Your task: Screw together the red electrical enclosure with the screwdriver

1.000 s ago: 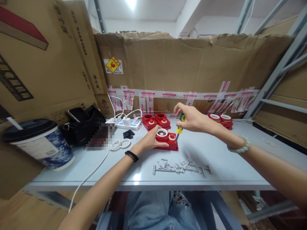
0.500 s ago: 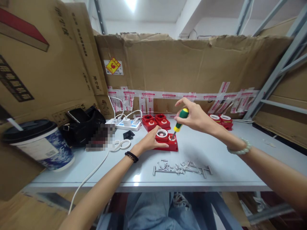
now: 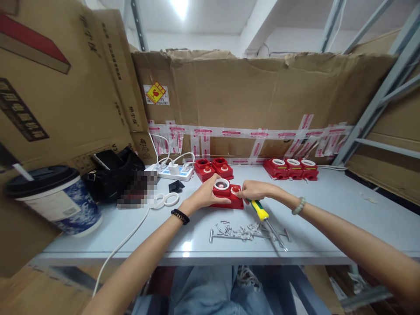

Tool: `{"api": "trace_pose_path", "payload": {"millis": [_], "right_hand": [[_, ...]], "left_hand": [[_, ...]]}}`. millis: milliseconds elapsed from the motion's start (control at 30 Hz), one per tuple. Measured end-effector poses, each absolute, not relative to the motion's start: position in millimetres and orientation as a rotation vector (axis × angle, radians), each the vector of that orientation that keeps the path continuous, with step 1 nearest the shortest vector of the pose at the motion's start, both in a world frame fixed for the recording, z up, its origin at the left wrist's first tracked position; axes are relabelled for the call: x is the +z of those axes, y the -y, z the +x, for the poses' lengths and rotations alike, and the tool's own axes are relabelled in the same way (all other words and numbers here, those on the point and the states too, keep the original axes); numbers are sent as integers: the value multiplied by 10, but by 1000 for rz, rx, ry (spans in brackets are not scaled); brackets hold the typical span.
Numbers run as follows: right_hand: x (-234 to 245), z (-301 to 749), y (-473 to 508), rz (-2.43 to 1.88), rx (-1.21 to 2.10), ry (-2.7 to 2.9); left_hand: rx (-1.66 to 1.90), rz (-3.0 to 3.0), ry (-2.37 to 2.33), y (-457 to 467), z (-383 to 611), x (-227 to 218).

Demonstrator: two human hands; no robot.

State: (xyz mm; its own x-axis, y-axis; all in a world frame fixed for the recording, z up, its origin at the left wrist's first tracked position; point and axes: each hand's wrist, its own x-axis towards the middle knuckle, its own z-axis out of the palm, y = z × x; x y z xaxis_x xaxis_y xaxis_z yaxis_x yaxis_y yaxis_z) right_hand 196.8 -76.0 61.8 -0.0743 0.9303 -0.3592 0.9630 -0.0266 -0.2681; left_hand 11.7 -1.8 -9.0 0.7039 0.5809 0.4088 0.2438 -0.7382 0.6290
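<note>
A red housing (image 3: 226, 200) with a white ring on top lies on the table in front of me. My left hand (image 3: 206, 192) grips its left side, thumb along the front edge. My right hand (image 3: 254, 190) is closed around the handle end of a green and yellow screwdriver (image 3: 262, 213), whose metal shaft points down and toward me. The fingertips of that hand touch the small round fitting on the housing's right side. Just in front lie several loose screws (image 3: 228, 229), small clear pieces and a metal bar (image 3: 226, 237) with crosspieces.
Two red housings (image 3: 206, 171) stand behind the held one; more with white rings (image 3: 286, 169) sit at back right. To the left are a white power strip (image 3: 175, 173), two white rings (image 3: 171, 199), a black bag (image 3: 114, 175) and a large paper cup (image 3: 62, 205). Cardboard (image 3: 229, 96) walls the back.
My right hand has lowered, and the screwdriver has swung from upright with its tip on the fitting to pointing toward me. My left hand keeps its hold on the housing.
</note>
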Motion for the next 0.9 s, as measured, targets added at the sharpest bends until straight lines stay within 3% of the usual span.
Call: {"api": "trace_pose_path", "payload": {"millis": [167, 733, 900], "right_hand": [[554, 1992, 724, 2041, -686, -2202], [861, 1672, 844, 2179, -166, -2110], [887, 1581, 940, 1929, -501, -2289]], "left_hand": [[823, 2351, -635, -6, 125, -120], [838, 2332, -597, 13, 110, -106], [840, 2318, -593, -9, 105, -118]]}}
